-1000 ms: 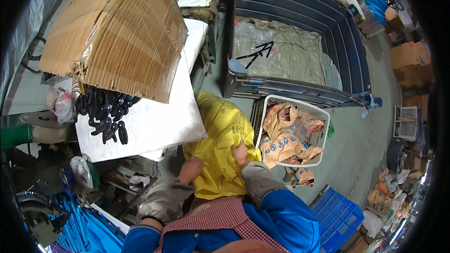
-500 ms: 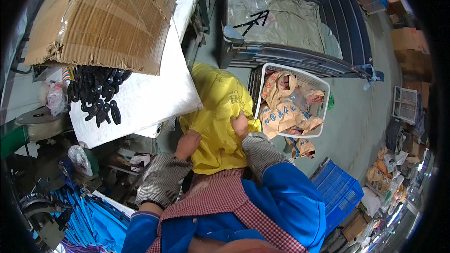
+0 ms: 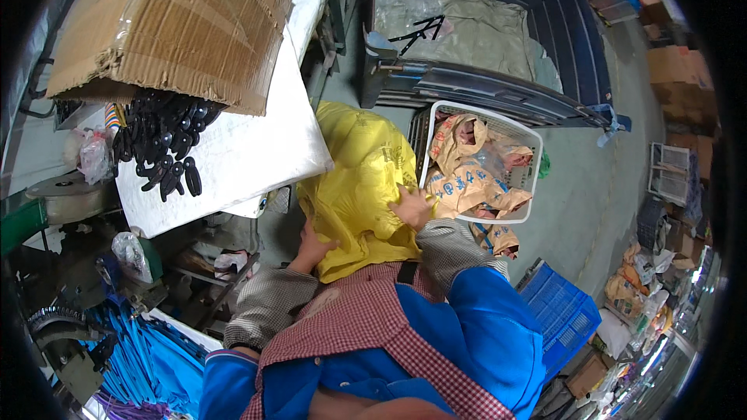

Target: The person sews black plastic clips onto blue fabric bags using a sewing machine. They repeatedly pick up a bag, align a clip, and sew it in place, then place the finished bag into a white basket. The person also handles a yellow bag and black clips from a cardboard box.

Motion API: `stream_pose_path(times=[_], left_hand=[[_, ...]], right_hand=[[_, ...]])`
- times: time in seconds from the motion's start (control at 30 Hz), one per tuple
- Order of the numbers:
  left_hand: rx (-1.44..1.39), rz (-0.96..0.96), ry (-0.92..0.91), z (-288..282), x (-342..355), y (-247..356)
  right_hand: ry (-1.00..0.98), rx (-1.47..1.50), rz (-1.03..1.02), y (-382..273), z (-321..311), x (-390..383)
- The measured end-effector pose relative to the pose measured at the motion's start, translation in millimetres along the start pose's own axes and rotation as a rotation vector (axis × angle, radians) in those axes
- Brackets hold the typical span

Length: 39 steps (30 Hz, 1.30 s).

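Note:
A bulging yellow plastic bag (image 3: 362,148) stands upright in front of me, against my checked apron. My right hand (image 3: 412,207) lies on the bag's right side with its fingers spread over the plastic. Against the bag's lower left side rests my left hand (image 3: 310,249), its thumb stretched across the plastic and its fingers pointing forward, partly hidden at the bag's edge. Neither hand has the plastic bunched in it. What fills the bag is hidden.
Left, a white-topped table (image 3: 288,148) carries a cardboard box (image 3: 183,23) spilling black plastic clips (image 3: 167,140). Right of the bag stands a white basket (image 3: 537,157) of brown paper sacks (image 3: 467,187). Beyond is a dark metal bin (image 3: 482,82); a blue crate (image 3: 556,315) sits near right.
Both hands have loosened from gathered grips on the plastic. My right fingers have spread over the bag, my left thumb has stretched out, and the bag's surface has shifted.

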State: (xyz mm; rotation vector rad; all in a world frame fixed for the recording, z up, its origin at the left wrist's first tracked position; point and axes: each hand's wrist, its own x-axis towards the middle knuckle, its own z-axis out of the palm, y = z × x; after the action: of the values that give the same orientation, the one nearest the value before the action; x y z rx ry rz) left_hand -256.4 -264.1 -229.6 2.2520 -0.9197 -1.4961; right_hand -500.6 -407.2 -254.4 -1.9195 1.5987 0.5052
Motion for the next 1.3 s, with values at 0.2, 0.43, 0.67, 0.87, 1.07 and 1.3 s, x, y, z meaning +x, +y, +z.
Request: stream_pose_path(times=[0.2,0.43,0.67,0.87,1.07,1.3], left_hand=[[-0.131,0.071,-0.342,9,5,-54],[0.532,0.158,-0.358,-28,-26,2],[0.381,0.324,-0.177,-32,-28,-39],[0.359,0.298,-0.147,-36,-40,-27],[0.380,0.339,-0.124,-30,-27,-53],[0.282,0.303,-0.156,-35,-31,-46]], right_hand=[[-0.125,0.248,0.109,21,-4,8],[-0.308,0.359,0.048,33,55,70],[-0.526,0.372,-0.029,24,57,44],[-0.568,0.347,0.108,19,48,30],[-0.570,0.386,0.102,26,68,47],[-0.581,0.384,0.102,30,73,50]])
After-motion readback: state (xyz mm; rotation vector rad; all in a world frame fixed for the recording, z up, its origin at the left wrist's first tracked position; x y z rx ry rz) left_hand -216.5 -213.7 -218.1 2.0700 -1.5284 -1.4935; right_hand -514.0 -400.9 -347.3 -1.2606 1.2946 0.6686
